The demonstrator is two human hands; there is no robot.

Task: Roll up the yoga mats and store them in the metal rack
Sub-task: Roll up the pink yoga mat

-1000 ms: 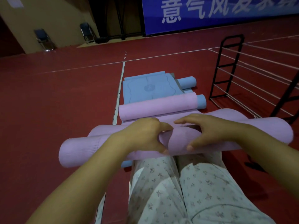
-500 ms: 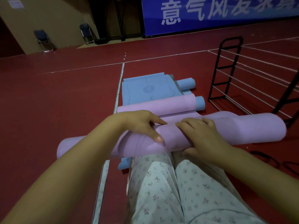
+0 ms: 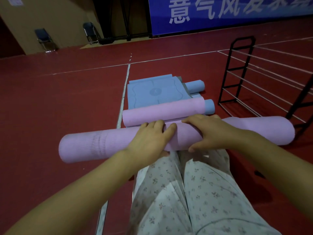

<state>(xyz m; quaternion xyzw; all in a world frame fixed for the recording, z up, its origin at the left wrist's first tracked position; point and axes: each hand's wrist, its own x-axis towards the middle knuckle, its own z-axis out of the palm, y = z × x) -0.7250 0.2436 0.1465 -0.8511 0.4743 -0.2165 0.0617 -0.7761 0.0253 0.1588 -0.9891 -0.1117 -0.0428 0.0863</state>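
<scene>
A rolled purple yoga mat (image 3: 94,143) lies crosswise above my knees. My left hand (image 3: 150,139) grips its middle, fingers curled over the top and thumb underneath. My right hand (image 3: 211,133) grips it just to the right in the same way. Beyond it on the floor lies a second purple roll (image 3: 162,112) on a flat blue mat (image 3: 155,92), with two blue rolls (image 3: 194,85) at the right side. The black metal rack (image 3: 240,72) stands at the right, its shelves bare.
The red sports floor (image 3: 67,99) has white lines. My legs in flowered trousers (image 3: 186,192) fill the lower middle. Two folding chairs (image 3: 44,38) stand by the far wall under a blue banner (image 3: 237,12).
The loose flap that my fingers held a second ago is now wrapped flat. Both hands have shifted to grip round the roll's middle, and the roll sits slightly higher.
</scene>
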